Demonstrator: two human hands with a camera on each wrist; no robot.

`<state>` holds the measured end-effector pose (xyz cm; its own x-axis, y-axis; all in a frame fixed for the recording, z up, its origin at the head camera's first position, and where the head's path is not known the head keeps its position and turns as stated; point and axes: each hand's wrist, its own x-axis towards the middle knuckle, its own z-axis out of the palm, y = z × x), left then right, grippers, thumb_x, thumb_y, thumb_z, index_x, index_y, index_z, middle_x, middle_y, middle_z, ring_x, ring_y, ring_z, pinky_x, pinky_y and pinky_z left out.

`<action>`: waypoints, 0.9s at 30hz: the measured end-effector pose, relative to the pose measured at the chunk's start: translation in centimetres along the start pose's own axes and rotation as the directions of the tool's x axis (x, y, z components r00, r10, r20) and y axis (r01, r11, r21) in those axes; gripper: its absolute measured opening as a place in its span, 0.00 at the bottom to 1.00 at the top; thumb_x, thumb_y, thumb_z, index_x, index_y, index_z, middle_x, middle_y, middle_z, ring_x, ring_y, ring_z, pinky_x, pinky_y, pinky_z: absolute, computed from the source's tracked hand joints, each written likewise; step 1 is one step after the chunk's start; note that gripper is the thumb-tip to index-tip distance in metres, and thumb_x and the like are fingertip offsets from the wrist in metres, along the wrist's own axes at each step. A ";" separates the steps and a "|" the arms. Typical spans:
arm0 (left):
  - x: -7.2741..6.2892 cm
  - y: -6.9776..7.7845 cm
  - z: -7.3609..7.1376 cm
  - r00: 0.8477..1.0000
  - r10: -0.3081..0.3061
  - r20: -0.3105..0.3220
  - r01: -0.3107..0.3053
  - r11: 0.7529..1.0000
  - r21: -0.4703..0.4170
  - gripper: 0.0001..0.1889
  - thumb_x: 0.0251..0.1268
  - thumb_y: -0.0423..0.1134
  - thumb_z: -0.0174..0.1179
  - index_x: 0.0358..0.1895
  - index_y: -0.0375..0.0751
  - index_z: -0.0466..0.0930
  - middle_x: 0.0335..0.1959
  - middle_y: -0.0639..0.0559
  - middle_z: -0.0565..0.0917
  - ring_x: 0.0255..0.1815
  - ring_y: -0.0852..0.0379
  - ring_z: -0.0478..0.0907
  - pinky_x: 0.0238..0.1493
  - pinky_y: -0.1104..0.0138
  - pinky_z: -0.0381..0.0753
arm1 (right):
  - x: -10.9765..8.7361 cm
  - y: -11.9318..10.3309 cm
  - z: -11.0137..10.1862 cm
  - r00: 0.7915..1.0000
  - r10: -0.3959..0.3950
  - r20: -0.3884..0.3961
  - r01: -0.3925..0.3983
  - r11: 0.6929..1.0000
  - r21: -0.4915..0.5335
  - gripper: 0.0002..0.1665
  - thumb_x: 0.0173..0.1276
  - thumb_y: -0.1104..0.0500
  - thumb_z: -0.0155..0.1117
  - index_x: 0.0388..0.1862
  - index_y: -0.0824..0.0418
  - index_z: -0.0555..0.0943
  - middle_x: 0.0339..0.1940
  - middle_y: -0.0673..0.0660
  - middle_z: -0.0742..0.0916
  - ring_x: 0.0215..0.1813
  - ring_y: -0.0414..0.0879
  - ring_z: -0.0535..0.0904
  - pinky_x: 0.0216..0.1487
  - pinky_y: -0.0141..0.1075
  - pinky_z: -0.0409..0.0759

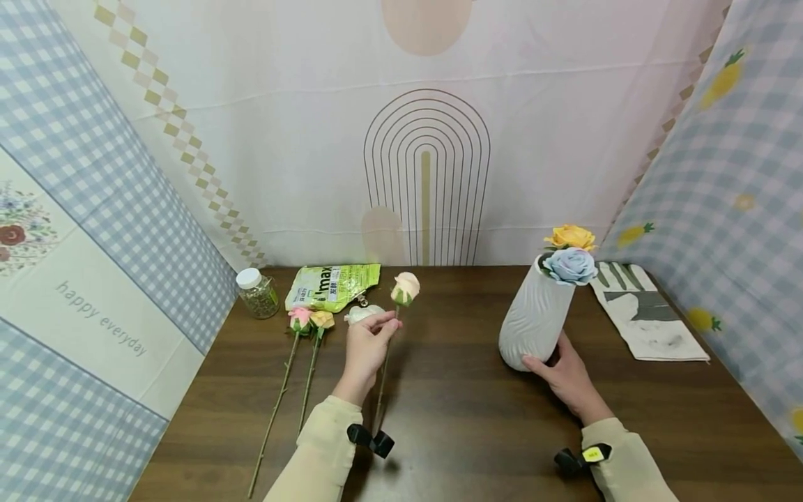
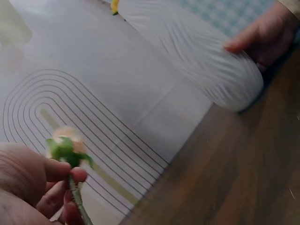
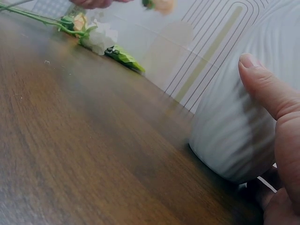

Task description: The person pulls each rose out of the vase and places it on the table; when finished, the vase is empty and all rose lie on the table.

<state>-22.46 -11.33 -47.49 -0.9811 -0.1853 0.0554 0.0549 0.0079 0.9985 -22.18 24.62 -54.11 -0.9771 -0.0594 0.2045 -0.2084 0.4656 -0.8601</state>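
Observation:
My left hand (image 1: 366, 345) pinches the stem of a pale peach rose (image 1: 406, 287) just below its bloom, and the rose stands upright over the table. The right hand (image 1: 567, 376) grips a white ribbed vase (image 1: 538, 314) low on its side, thumb across the front, as the right wrist view shows. The vase leans to the right in the head view. A yellow rose (image 1: 572, 237) and a light blue rose (image 1: 569, 265) stick out of its mouth. Behind my left hand lies a white rose (image 1: 364, 314), partly hidden by the fingers.
A pink rose (image 1: 301, 318) and a yellowish rose (image 1: 323, 320) lie on the wooden table (image 1: 452, 418) at left. Behind them are a green pouch (image 1: 332, 284) and a white-lidded jar (image 1: 258, 294). A patterned cloth (image 1: 649, 314) lies at the right.

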 end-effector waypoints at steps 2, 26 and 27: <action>-0.2 -0.5 -0.2 1.000 -0.015 0.016 0.015 0.998 0.058 0.10 0.63 0.32 0.63 0.46 0.33 0.85 0.37 0.43 0.87 0.44 0.46 0.83 0.38 0.70 0.79 | 0.0 0.0 0.0 1.000 0.000 0.001 0.000 1.000 0.002 0.46 0.62 0.53 0.71 0.72 0.60 0.57 0.62 0.62 0.73 0.58 0.42 0.68 0.50 0.19 0.64; -0.8 -4.9 -2.2 0.999 0.022 -0.041 0.001 0.873 0.487 0.05 0.57 0.35 0.68 0.36 0.40 0.87 0.26 0.53 0.87 0.21 0.61 0.81 0.24 0.66 0.80 | 0.1 -0.1 0.0 1.000 0.007 0.004 -0.007 1.000 0.007 0.47 0.61 0.52 0.71 0.73 0.60 0.57 0.62 0.62 0.73 0.58 0.43 0.68 0.50 0.18 0.64; -0.7 -4.9 -2.3 0.998 0.036 -0.048 -0.007 0.863 0.504 0.05 0.57 0.36 0.69 0.36 0.41 0.88 0.25 0.55 0.87 0.22 0.62 0.81 0.25 0.66 0.80 | 0.1 -0.1 0.0 1.000 0.006 0.005 -0.006 1.000 0.007 0.47 0.61 0.52 0.71 0.72 0.60 0.57 0.62 0.62 0.73 0.58 0.42 0.68 0.50 0.18 0.64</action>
<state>-21.60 -13.53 -52.47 -0.9684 -0.2320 0.0910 -0.0395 0.5036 0.8630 -22.24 24.61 -54.02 -0.9785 -0.0609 0.1972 -0.2028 0.4594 -0.8648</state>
